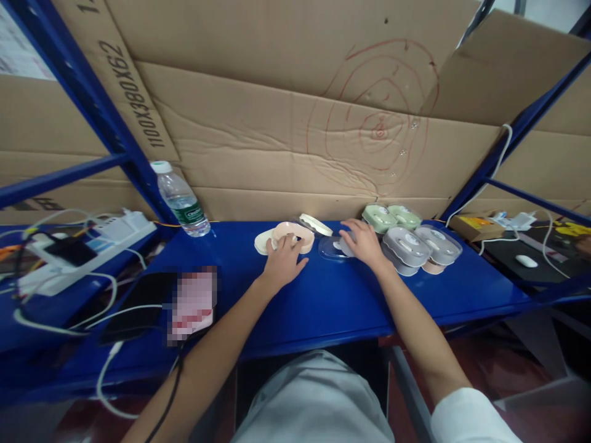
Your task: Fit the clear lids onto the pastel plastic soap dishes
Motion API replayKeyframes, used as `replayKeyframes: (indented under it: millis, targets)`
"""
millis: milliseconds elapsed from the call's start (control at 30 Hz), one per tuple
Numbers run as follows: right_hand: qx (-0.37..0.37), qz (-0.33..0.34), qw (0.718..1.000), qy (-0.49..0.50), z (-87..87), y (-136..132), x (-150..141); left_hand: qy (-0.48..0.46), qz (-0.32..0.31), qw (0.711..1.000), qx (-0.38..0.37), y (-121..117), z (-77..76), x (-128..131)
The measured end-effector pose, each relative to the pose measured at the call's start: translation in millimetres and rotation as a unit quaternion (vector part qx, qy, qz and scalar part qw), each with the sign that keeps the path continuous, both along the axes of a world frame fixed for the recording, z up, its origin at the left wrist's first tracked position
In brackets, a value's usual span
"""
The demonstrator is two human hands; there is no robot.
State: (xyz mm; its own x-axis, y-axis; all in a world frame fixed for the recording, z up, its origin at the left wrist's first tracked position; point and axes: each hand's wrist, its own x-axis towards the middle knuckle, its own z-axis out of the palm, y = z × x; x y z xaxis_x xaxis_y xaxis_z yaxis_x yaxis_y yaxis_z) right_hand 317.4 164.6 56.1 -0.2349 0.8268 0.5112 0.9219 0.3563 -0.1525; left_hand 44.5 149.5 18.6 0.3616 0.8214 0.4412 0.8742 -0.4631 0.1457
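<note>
My left hand [282,263] rests with its fingers on a pale pink oval plastic piece [305,237], its thumb held apart. That piece overlaps a cream oval piece [261,243] on its left. Behind them leans another cream oval part [316,224]. My right hand [364,242] reaches in from the right, fingers spread, over the edge of a clear plastic lid [330,248]; whether it grips the lid cannot be made out. Just right of this hand stand stacked oval boxes with clear lids, green ones [379,217] behind and grey ones [406,246] in front.
A water bottle [184,203] stands at the back left of the blue table [323,301]. Near the left edge lie a pixelated phone [192,304], a black device [138,304], cables and a power strip [92,249]. Cardboard [258,135] walls the back. A white mouse [526,261] lies far right.
</note>
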Motion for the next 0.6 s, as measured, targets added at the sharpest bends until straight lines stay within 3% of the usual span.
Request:
replayKeyframes:
  millis: [67,133,233,333,400,467,533,600]
  targets:
    - [-0.027,-0.061,0.998,0.001,2.2,-3,7,0.003,0.01,1.0,0.002,0,0.6,0]
    - [-0.07,-0.067,0.995,-0.012,-0.5,-6,9,0.007,0.014,1.0,0.005,-1,2.3,2]
    - [-0.102,0.02,0.994,-0.025,-7.0,-8,4,0.009,0.022,1.0,0.009,-2,5.4,4]
    - [-0.054,0.063,0.996,-0.02,-3.4,-3,4,0.005,0.03,0.999,0.011,-1,7.9,2]
    - [0.009,-0.015,1.0,-0.023,6.0,5,13,0.001,0.027,1.0,0.011,-1,9.2,0]
    - [0.049,-0.152,0.987,-0.036,16.4,16,26,-0.004,0.018,1.0,0.009,-1,10.0,1]
    - [0.041,-0.264,0.962,-0.047,23.0,29,38,-0.01,0.004,1.0,0.008,-2,10.4,2]
    - [0.011,-0.316,0.948,-0.045,23.3,40,47,-0.02,-0.011,1.0,0.009,-3,10.7,5]
